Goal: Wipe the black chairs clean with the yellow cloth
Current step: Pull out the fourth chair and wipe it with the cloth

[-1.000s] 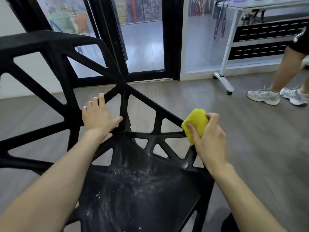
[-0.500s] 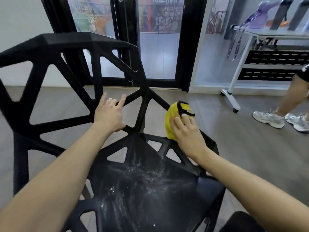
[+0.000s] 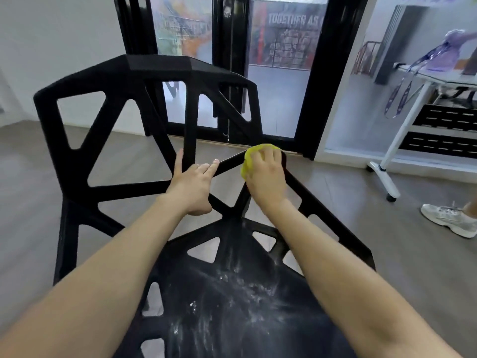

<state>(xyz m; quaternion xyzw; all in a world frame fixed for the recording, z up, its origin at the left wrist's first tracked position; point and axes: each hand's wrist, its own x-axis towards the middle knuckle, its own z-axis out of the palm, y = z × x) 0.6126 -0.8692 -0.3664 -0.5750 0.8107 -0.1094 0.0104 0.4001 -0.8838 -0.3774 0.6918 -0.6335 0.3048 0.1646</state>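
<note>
A black chair with an open lattice of struts fills the view, its seat smeared with white dust near the bottom centre. My right hand presses the yellow cloth against the strut at the right corner of the backrest, fingers curved over the cloth. My left hand rests on a strut junction of the backrest with its fingers stretched out, holding nothing.
Black-framed glass doors stand behind the chair. A white table on castors is at the right. A person's sneaker is on the grey floor at the far right.
My right hand has slid the cloth up and farther along the right struts to the backrest corner. My left hand has stayed on the backrest lattice. The camera has tilted up.
</note>
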